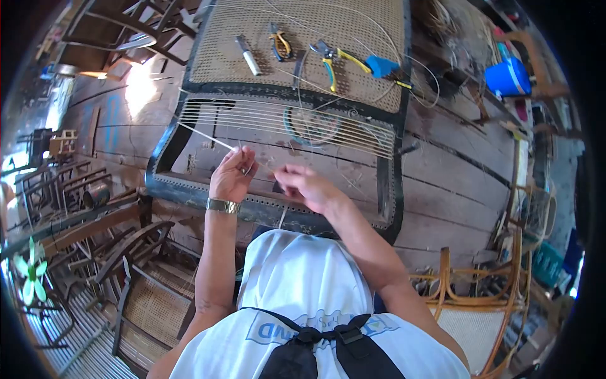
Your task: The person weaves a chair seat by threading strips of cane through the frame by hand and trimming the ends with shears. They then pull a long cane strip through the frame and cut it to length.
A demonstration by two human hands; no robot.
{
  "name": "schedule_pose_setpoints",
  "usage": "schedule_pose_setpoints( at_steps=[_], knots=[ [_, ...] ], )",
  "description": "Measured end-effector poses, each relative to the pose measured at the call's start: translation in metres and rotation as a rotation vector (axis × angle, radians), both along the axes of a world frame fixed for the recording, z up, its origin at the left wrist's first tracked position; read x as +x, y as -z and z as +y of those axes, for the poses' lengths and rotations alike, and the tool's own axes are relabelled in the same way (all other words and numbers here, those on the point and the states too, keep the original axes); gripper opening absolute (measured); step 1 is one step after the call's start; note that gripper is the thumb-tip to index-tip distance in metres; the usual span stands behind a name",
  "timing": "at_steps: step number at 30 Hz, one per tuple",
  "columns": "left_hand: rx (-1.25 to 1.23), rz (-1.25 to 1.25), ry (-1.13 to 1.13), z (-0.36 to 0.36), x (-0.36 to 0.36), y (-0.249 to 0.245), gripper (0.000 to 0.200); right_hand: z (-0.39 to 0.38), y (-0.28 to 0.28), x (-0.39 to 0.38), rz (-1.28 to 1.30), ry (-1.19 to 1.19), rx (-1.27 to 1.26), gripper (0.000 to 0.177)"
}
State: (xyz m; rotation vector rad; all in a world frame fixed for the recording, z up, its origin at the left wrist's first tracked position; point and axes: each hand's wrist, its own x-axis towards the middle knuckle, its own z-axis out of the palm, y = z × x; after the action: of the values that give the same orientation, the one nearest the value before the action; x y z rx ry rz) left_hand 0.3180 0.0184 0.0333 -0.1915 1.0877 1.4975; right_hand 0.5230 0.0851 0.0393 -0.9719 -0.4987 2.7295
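Observation:
A dark wooden chair frame (165, 149) lies in front of me, its edge lined with small holes. Several parallel cane strands (271, 115) are stretched across the far part of its opening. From the frame's left rail, one pale strand (211, 138) runs tight to my left hand (232, 175), which wears a metal watch and pinches it with closed fingers. A thin length of the same strand continues toward my right hand (308, 187), whose curled fingers close on it near the middle of the opening.
On the woven cane panel (214, 38) beyond lie a white-handled knife (249, 58), orange-handled pliers (279, 44), yellow-and-teal cutters (331, 71) and a blue-and-yellow tool (381, 66). Loose cane loops (435, 79) curl at the right. Chairs (154, 303) crowd the left; a blue bucket (508, 79) stands right.

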Motion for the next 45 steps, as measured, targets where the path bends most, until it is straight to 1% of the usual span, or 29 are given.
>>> schedule_pose_setpoints(
  at_steps=[2, 4, 6, 7, 8, 10, 12, 14, 16, 18, 20, 22, 24, 26, 27, 28, 30, 31, 32, 34, 35, 36, 38, 39, 40, 42, 43, 44, 45],
  knots=[
    [0.042, -0.073, 0.029, -0.010, -0.002, 0.013, 0.004, -0.011, -0.014, 0.029, 0.017, -0.128, 0.292, 0.016],
    [0.073, -0.158, 0.044, -0.016, -0.001, 0.022, 0.005, -0.028, -0.005, 0.041, -0.018, -0.074, 0.285, 0.016],
    [0.049, -0.146, 0.071, -0.015, -0.009, 0.011, 0.008, -0.036, -0.015, 0.042, -0.112, -0.055, 0.171, 0.015],
    [0.096, -0.191, 0.060, -0.015, -0.011, 0.007, 0.009, -0.039, -0.017, 0.041, -0.116, -0.037, 0.157, 0.013],
    [0.085, -0.191, 0.052, -0.019, -0.012, -0.003, 0.009, -0.043, -0.015, 0.043, -0.105, -0.028, 0.169, 0.013],
    [0.055, -0.051, 0.165, -0.015, -0.008, -0.018, 0.010, -0.053, -0.019, 0.046, -0.167, -0.024, 0.259, 0.013],
    [0.072, -0.090, 0.176, -0.024, 0.001, -0.021, 0.012, -0.063, -0.025, 0.051, -0.196, -0.054, 0.289, 0.013],
    [0.108, -0.220, 0.285, -0.034, 0.006, -0.020, 0.020, -0.073, -0.036, 0.064, -0.224, -0.096, 0.318, 0.013],
    [0.074, -0.273, 0.270, -0.044, 0.009, -0.022, 0.021, -0.078, -0.052, 0.087, -0.380, -0.224, 0.527, 0.013],
    [0.066, -0.322, 0.259, -0.048, 0.008, -0.025, 0.022, -0.079, -0.070, 0.131, -0.524, -0.288, 0.602, 0.013],
    [0.045, -0.400, 0.189, -0.053, 0.009, -0.025, 0.019, -0.079, -0.101, 0.173, -0.788, -0.342, 0.783, 0.014],
    [0.115, -0.462, 0.218, -0.058, 0.008, -0.022, 0.018, -0.076, -0.133, 0.227, -0.954, -0.331, 0.877, 0.012],
    [0.166, -0.481, 0.230, -0.061, 0.010, -0.029, 0.023, -0.072, -0.172, 0.277, -1.136, -0.171, 0.854, 0.009],
    [0.247, -0.549, 0.256, -0.063, 0.019, -0.045, 0.024, -0.068, -0.203, 0.337, -1.153, 0.034, 0.968, 0.007],
    [0.319, -0.616, 0.290, -0.064, 0.021, -0.052, 0.025, -0.069, -0.216, 0.361, -1.066, 0.212, 0.909, 0.007],
    [0.324, -0.607, 0.287, -0.064, 0.022, -0.058, 0.025, -0.069, -0.227, 0.384, -0.974, 0.387, 0.843, 0.008],
    [0.350, -0.520, 0.428, -0.059, 0.029, -0.068, 0.028, -0.058, -0.248, 0.434, -0.934, 0.383, 0.907, 0.009],
    [0.265, -0.430, 0.471, -0.054, 0.033, -0.071, 0.035, -0.059, -0.258, 0.452, -0.906, 0.374, 0.965, 0.009],
    [0.273, -0.427, 0.481, -0.052, 0.034, -0.069, 0.035, -0.057, -0.272, 0.447, -0.907, 0.386, 0.970, 0.009],
    [0.100, -0.053, 0.943, -0.051, 0.038, -0.064, 0.044, -0.042, -0.290, 0.434, -1.135, 0.184, 1.035, 0.010],
    [0.146, 0.068, 1.013, -0.053, 0.047, -0.073, 0.048, -0.036, -0.289, 0.427, -1.248, 0.041, 1.085, 0.011],
    [0.151, 0.070, 1.035, -0.054, 0.062, -0.081, 0.048, -0.031, -0.283, 0.417, -1.233, -0.069, 1.086, 0.011],
    [0.439, 0.444, 0.973, -0.048, 0.099, -0.096, 0.045, -0.025, -0.271, 0.383, -1.229, -0.261, 1.113, 0.010],
    [0.530, 0.548, 0.942, -0.045, 0.120, -0.108, 0.047, -0.026, -0.267, 0.364, -1.241, -0.360, 1.120, 0.010],
    [0.542, 0.543, 0.960, -0.039, 0.141, -0.123, 0.047, -0.028, -0.259, 0.359, -1.156, -0.362, 1.163, 0.008],
    [0.663, 0.784, 1.057, -0.024, 0.181, -0.147, 0.051, -0.036, -0.242, 0.354, -1.023, -0.341, 1.204, 0.008],
    [0.675, 0.787, 1.061, -0.021, 0.202, -0.143, 0.051, -0.040, -0.236, 0.351, -0.971, -0.316, 1.212, 0.008],
    [0.772, 0.848, 1.096, -0.018, 0.222, -0.135, 0.051, -0.043, -0.232, 0.348, -0.976, -0.306, 1.220, 0.008],
    [0.870, 0.911, 1.129, -0.015, 0.235, -0.129, 0.051, -0.046, -0.229, 0.345, -0.848, -0.252, 1.253, 0.008]
  ],
)
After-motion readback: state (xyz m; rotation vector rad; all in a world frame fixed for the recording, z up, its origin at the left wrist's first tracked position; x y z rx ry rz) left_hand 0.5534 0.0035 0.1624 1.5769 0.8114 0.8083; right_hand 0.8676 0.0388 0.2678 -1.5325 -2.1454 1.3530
